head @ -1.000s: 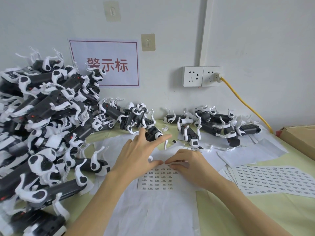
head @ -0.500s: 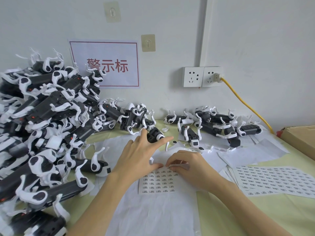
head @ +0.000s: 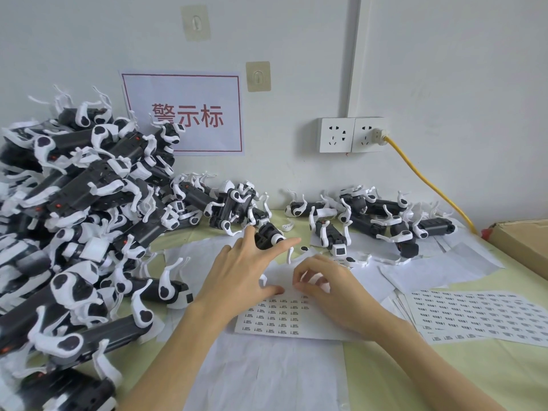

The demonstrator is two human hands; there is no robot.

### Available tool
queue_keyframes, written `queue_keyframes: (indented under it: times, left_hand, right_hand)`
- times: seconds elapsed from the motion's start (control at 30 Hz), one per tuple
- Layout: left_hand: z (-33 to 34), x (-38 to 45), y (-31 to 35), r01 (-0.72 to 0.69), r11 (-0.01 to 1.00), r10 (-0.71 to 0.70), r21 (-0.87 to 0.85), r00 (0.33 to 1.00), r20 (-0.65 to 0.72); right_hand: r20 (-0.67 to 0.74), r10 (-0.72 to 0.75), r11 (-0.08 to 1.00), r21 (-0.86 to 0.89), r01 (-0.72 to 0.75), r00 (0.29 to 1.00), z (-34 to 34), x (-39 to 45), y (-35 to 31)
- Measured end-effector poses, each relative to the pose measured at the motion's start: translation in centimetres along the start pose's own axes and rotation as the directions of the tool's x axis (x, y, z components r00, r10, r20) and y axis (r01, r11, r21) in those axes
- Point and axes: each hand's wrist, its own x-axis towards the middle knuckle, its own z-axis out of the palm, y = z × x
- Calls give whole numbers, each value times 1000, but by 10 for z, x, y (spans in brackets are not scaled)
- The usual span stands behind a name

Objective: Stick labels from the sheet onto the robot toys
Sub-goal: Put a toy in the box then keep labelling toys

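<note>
From the head camera, I see the label sheet (head: 274, 315) flat on the table (head: 444, 366), just under both hands. My left hand (head: 240, 271) is spread open, its thumb pressing the sheet's top edge. My right hand (head: 332, 292) has curled fingers picking at that edge; I cannot tell if a label is pinched yet. One robot toy (head: 268, 235) lies just past the sheet, nearest my left fingers, pointing right. The wall sign (head: 182, 114) behind it reads "警示标". The label print is too small to read.
</note>
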Motion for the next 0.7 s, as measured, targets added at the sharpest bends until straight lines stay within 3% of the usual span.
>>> queue_keyframes:
  times: [0.1,0.17,0.2,0.3,0.37,0.47,0.7]
  left_hand:
    - [-2,-1,0,53,994,-56,-100,998,-33]
    - [-5,-1,-2,109,936,-145,-334,986,-83]
    - [-6,1,-4,120,864,-197,-488,974,-108]
    - [-13,7,-6,77,512,-284,-855,955,-84]
    - [-18,9,-4,9,358,-235,-934,969,-81]
    - [-19,8,6,-39,212,-172,-976,982,-76]
    - [-15,3,45,-39,236,-215,-971,972,-92]
  right_hand:
    - [-128,61,978,208,-33,990,-6,3,-7]
    - [-172,136,924,379,-62,976,-12,4,-10]
    - [-171,170,884,462,-73,971,-14,4,-12]
    - [-131,238,712,697,-81,962,-18,4,-21]
    - [-107,251,630,772,-79,962,-21,4,-27]
    - [-98,215,597,801,-51,972,-27,4,-34]
    - [-249,179,727,685,42,952,-32,1,-47]
